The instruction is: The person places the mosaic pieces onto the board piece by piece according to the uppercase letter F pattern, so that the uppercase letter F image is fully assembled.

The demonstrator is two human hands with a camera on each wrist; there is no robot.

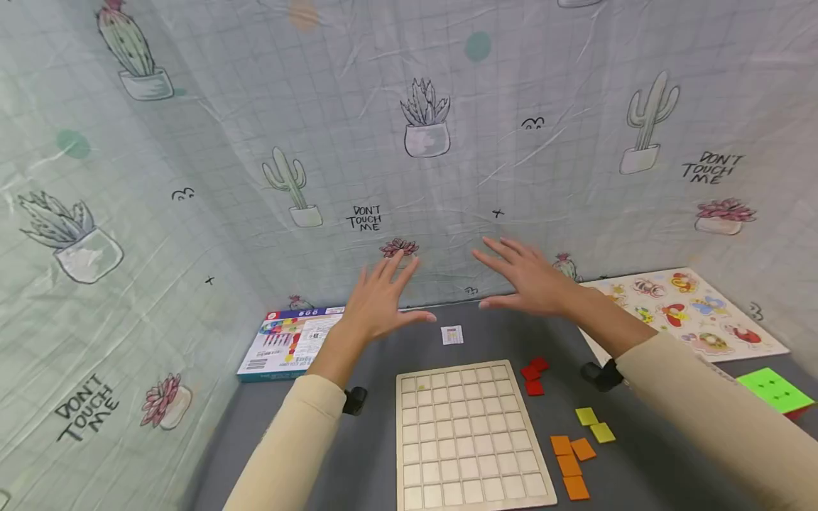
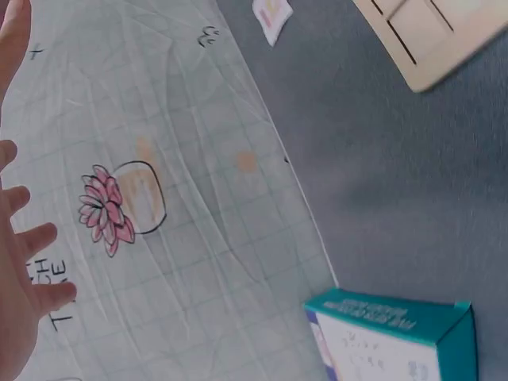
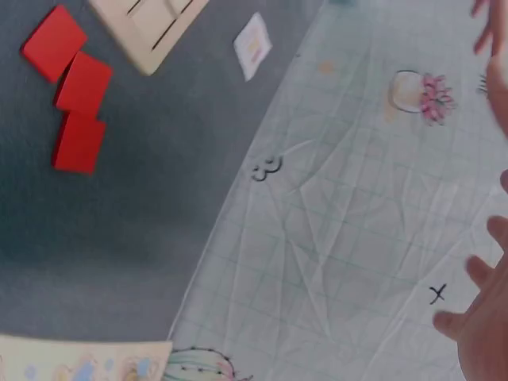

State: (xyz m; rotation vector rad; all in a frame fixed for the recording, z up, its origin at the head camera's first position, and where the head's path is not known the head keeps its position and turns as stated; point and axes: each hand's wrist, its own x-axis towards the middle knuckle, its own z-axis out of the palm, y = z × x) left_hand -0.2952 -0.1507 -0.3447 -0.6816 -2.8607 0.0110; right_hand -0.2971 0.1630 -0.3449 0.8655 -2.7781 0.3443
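Both hands are raised in the air over the far part of the dark table, fingers spread and holding nothing. My left hand (image 1: 377,301) is at the left, its thumb pointing toward the middle. Across from it, my right hand (image 1: 527,277) also has its thumb toward the middle. Nearer the body lies a pale wooden grid board (image 1: 469,440) with rows of square recesses. To its right lie several red square tiles (image 1: 534,375), two yellow tiles (image 1: 594,424) and several orange tiles (image 1: 570,466). A small printed paper square (image 1: 451,335) lies beyond the board.
A flat printed box (image 1: 281,351) with teal sides stands at the back left. On the right are a wooden board with insect pictures (image 1: 696,312) and a puzzle cube (image 1: 773,390) with a green top. Cactus-printed fabric (image 1: 409,184) hangs close behind the table and along its sides.
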